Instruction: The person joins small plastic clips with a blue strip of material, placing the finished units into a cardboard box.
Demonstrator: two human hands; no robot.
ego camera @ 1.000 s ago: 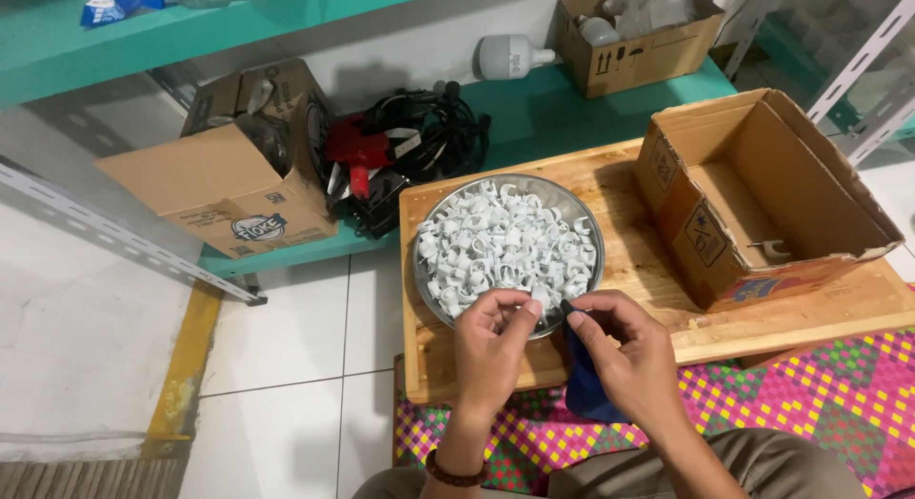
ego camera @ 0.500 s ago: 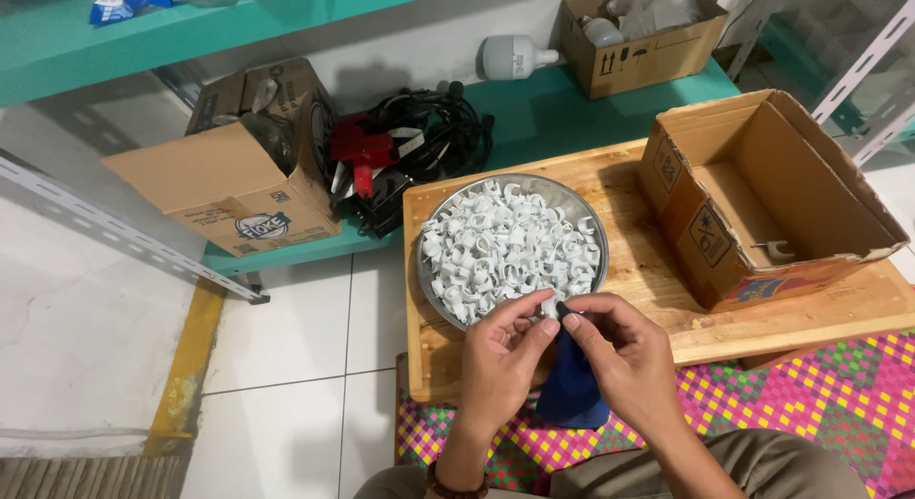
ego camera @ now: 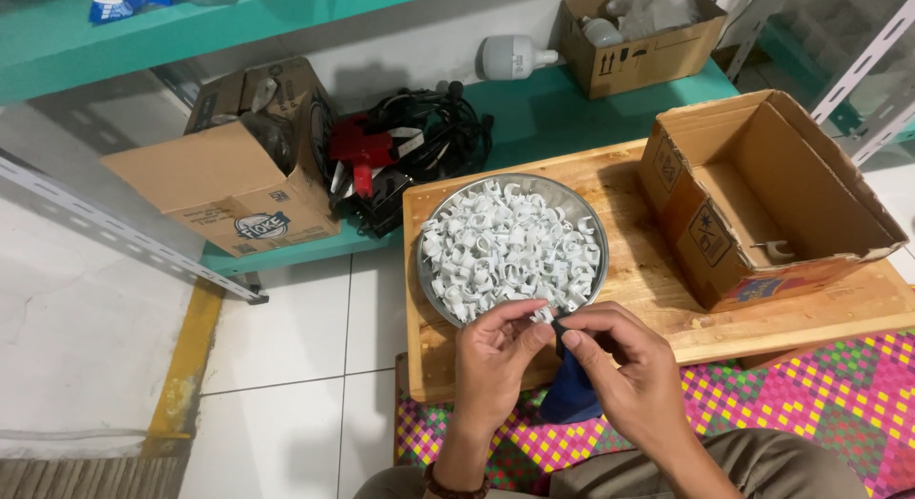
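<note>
left hand [ego camera: 496,366] and right hand [ego camera: 624,375] held close together above near edge of wooden desk [ego camera: 648,270]. small white clip [ego camera: 545,317] pinched between left fingers [ego camera: 530,335]; right fingers [ego camera: 572,339] pressed together on dark blue pouch [ego camera: 572,399] mouth. metal bowl [ego camera: 429,280] heaped with white clips just beyond hands; open cardboard box [ego camera: 762,194] at right. risk judged: clip small, grip shallow, could be dropped onto patterned mat [ego camera: 820,385]; bowl rim could be knocked by wrist, clips spilled.
</note>
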